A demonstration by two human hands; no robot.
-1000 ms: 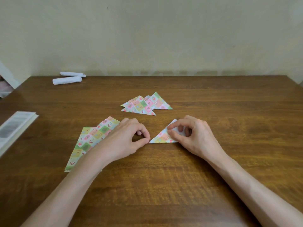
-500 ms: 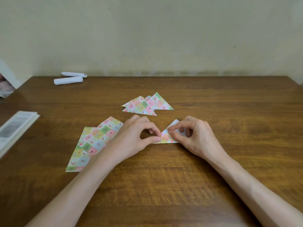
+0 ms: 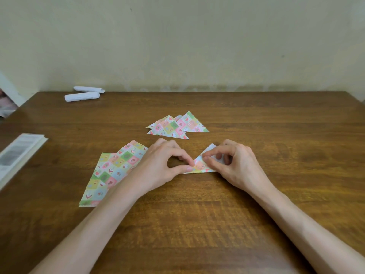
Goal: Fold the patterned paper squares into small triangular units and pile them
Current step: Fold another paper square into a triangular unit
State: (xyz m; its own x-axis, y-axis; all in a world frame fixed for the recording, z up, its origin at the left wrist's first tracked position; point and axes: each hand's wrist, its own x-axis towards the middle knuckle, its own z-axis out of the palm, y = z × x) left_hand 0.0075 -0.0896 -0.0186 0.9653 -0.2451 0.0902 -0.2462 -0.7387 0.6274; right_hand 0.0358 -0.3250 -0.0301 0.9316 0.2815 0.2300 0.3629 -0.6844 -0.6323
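Glossy wood table (image 3: 217,224), patterned paper squares (image 3: 114,171)

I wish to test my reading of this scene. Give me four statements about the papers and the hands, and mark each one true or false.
1. The left hand and the right hand both pinch the small folded paper. True.
2. The pile of finished triangles lies between the hands and the person. False: it lies beyond the hands, toward the wall.
3. The unfolded patterned sheets lie on the person's left, partly hidden by the left hand. True.
4. The two white rolls lie at the far right of the table. False: they lie at its far left.
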